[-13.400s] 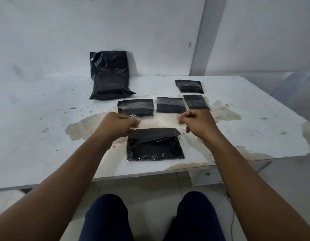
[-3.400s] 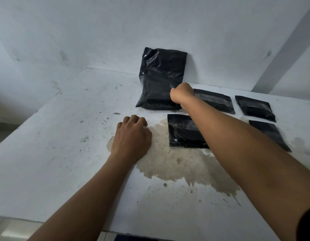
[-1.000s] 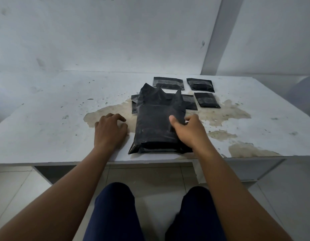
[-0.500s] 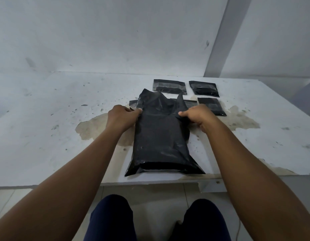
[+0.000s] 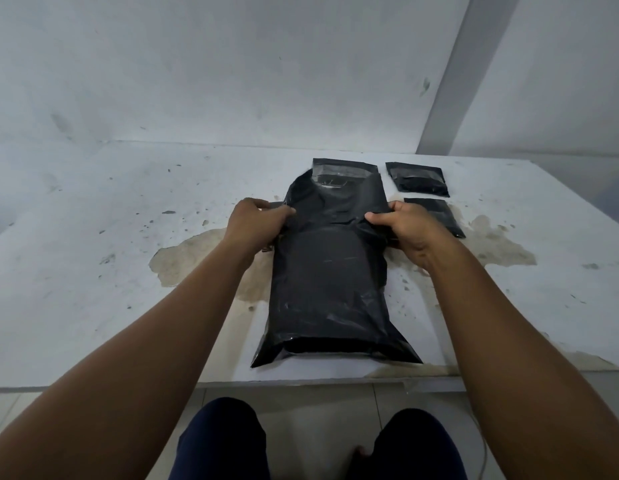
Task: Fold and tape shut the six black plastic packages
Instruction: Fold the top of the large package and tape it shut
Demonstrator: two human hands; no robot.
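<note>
Pinching the large black package [image 5: 330,275] at its far sides: our left grip [image 5: 254,226] closed on the left edge, our right grip [image 5: 410,230] closed on the right edge. It lies lengthwise on the stained white table [image 5: 93,271], near end at the front edge. Three small taped packages [image 5: 342,167], [image 5: 417,178], [image 5: 436,216] lie beyond it.

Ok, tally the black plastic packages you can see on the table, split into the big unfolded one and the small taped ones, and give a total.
Large black plastic package, unfolded, held at both edges by the left hand and right hand: 1
Small flat black plastic packages, taped, in clear view: 3
Total: 4; the large one may hide others.
</note>
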